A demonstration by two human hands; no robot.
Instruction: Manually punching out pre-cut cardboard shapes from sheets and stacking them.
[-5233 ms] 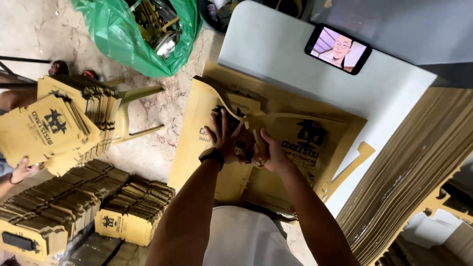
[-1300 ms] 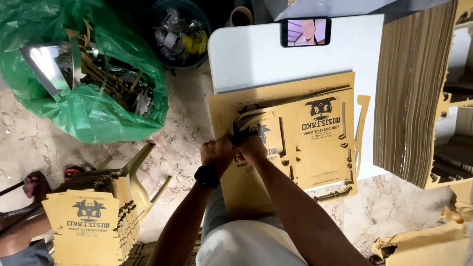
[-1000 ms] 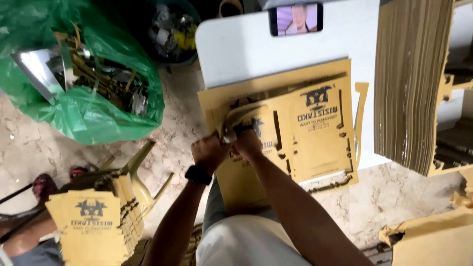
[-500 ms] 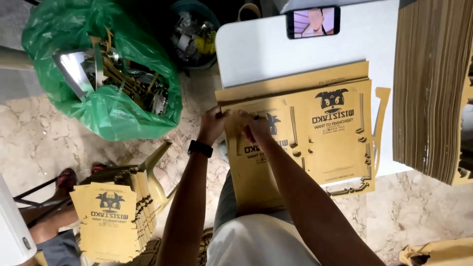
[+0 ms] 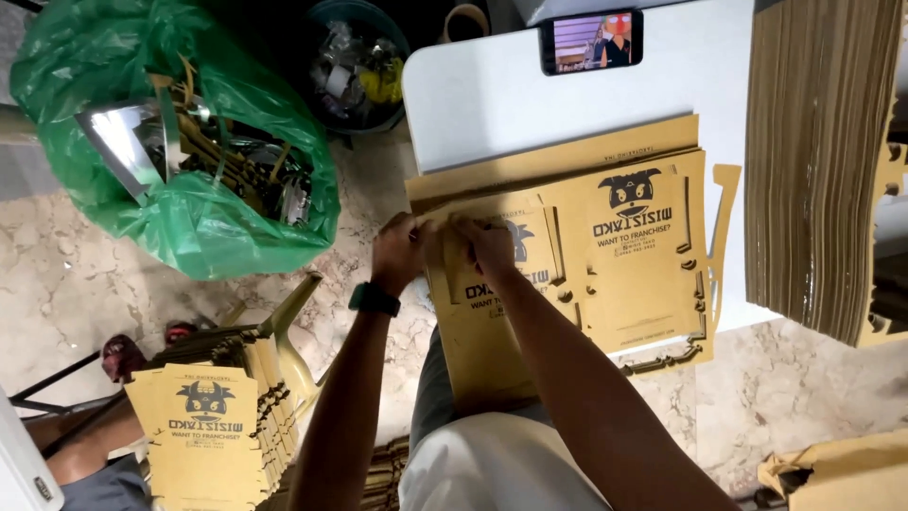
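Both hands — the left hand and the right hand — grasp one cardboard sheet. It lies on the white table — its near end overhangs.

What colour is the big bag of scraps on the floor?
Bright green plastic bag, clearest in the head view, upper left.

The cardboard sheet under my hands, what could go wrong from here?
Both hands, left hand and right hand, pinch the cardboard sheet at its near edge, so a hard pull might tear the punched piece. The sheet overhangs the white table and could slide off. The phone sits at the table's far edge.
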